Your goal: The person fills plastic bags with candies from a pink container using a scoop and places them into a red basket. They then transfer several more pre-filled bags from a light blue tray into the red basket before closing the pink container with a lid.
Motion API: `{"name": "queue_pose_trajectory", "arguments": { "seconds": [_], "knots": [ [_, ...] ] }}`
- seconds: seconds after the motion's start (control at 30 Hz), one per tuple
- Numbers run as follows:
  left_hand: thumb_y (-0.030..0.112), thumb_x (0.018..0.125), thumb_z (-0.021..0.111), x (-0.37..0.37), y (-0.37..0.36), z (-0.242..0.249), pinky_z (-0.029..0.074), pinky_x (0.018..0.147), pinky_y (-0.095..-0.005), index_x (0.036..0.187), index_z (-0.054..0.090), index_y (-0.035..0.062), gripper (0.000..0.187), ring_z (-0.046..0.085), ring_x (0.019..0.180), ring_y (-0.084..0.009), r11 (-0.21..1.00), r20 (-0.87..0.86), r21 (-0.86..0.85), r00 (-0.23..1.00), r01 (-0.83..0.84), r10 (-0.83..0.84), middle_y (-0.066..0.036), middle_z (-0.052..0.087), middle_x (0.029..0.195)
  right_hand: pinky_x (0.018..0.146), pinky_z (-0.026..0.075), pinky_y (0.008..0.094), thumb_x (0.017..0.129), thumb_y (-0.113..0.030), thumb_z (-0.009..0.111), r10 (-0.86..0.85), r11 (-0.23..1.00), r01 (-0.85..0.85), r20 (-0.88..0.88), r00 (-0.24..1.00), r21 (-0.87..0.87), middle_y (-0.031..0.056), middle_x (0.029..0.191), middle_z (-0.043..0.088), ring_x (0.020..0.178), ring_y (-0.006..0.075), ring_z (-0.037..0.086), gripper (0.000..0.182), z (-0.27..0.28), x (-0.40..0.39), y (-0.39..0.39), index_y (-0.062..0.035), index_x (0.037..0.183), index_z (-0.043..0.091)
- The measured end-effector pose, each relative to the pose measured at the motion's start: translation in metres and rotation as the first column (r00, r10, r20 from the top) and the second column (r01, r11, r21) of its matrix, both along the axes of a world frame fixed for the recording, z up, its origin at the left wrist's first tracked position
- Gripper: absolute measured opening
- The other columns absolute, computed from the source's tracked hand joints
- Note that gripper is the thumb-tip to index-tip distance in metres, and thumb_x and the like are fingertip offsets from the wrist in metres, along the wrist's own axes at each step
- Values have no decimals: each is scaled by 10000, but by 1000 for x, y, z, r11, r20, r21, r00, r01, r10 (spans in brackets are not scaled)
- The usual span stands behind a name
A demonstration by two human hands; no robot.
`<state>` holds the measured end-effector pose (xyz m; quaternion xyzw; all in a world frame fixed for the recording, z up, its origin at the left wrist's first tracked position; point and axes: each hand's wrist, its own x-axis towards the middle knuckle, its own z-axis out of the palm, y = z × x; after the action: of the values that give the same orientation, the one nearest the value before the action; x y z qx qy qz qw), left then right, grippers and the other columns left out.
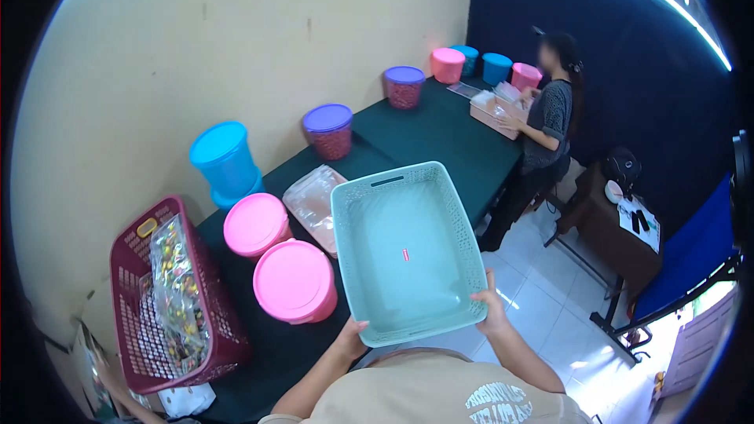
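Note:
A pale green plastic basket point(408, 228) with perforated sides is held up in front of my body, tilted so its inside faces me. Nothing lies in it except a small red label on its bottom. My left hand point(351, 339) grips the near left corner, and my right hand point(492, 310) grips the near right side; most of the fingers are hidden behind the basket. Left of it stand two pink lidded tubs point(294, 279). A stack of clear plastic bags point(314, 200) lies on the dark green table point(271, 357), partly behind the basket.
A maroon basket point(232, 338) with packets of colourful items stands at left, near another person's arm point(118, 385). Blue tubs point(224, 157) and purple-lidded tubs point(330, 129) line the wall. A co-worker point(550, 118) handles a peach basket point(493, 119). A brown desk point(593, 216) stands right.

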<state>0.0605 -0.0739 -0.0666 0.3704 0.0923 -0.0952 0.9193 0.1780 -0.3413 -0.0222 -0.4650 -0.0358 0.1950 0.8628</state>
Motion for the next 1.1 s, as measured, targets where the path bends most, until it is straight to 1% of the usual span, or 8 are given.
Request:
{"name": "queue_pose_trajectory", "arguments": {
  "seconds": [0.17, 0.27, 0.33, 0.4, 0.53, 0.67, 0.87, 1.1],
  "knots": [
    [346, 726, 684, 58, -49, -16, 414, 980, -441, 1362, 348, 24, 788, 493, 1184, -268, 998, 7, 49, 999, -43, 43, -120, 493, 1288, 887, 445, 408, 671, -91, 538, 17, 999, -18, -31, 999, -32, 136, 1139, 467, 1070, 276, 493, 545, -21, 64, -45, -130, 1164, 309],
    [376, 777, 648, 91, -65, 14, 397, 988, -465, 1368, 350, 56, 735, 477, 1203, -267, 990, -209, 124, 974, -63, 88, -102, 481, 1306, 899, 418, 458, 674, -128, 545, 32, 995, -51, -215, 976, -82, 129, 1163, 465, 1091, 284, 477, 556, -49, 91, -51, -143, 1188, 332],
    [403, 832, 594, 114, -58, -8, 387, 985, -482, 1378, 350, 98, 671, 445, 1234, -261, 996, -259, 91, 965, -14, 37, -96, 458, 1337, 886, 415, 481, 664, -204, 547, -32, 980, -70, -499, 866, -185, 111, 1185, 489, 1056, 280, 501, 555, -63, 98, -50, -155, 1199, 408],
    [413, 861, 555, 135, -49, -21, 351, 1010, -472, 1386, 348, 114, 639, 420, 1255, -251, 989, -329, 39, 937, 140, -119, -96, 430, 1367, 873, 416, 478, 662, -230, 546, -81, 976, -26, -477, 875, -215, 107, 1178, 508, 1057, 284, 506, 566, -65, 95, -48, -156, 1212, 433],
    [420, 868, 534, 173, -64, -9, 320, 1027, -447, 1376, 368, 90, 628, 411, 1260, -242, 986, -309, 46, 941, 162, -140, -92, 431, 1371, 838, 433, 471, 657, -271, 543, -242, 947, 114, -434, 868, -300, 97, 1141, 551, 1038, 291, 532, 576, -56, 115, -57, -124, 1209, 468],
    [454, 870, 509, 212, -70, -14, 286, 1032, -437, 1394, 346, 85, 662, 395, 1262, -236, 971, -360, -95, 902, 219, -238, -91, 430, 1371, 850, 403, 542, 672, -212, 555, -125, 977, 20, -500, 857, -211, 108, 1232, 449, 1123, 318, 463, 632, -83, 155, -84, -164, 1267, 349],
    [484, 876, 481, 255, -59, -19, 281, 1040, -457, 1400, 337, 92, 671, 388, 1263, -248, 982, -354, -66, 916, 177, -189, -104, 411, 1382, 810, 443, 491, 672, -265, 550, -199, 941, 50, -430, 880, -335, 127, 1182, 525, 1037, 310, 528, 611, -57, 200, -55, -107, 1250, 434],
    [476, 889, 465, 312, -87, -18, 292, 1040, -447, 1381, 353, 68, 649, 381, 1274, -245, 996, -389, -78, 921, -52, 18, -108, 427, 1370, 885, 392, 521, 648, -224, 575, 11, 946, -128, -367, 930, -297, 111, 1182, 459, 1085, 299, 469, 576, -63, 313, -62, -129, 1179, 374]
  ]
}}
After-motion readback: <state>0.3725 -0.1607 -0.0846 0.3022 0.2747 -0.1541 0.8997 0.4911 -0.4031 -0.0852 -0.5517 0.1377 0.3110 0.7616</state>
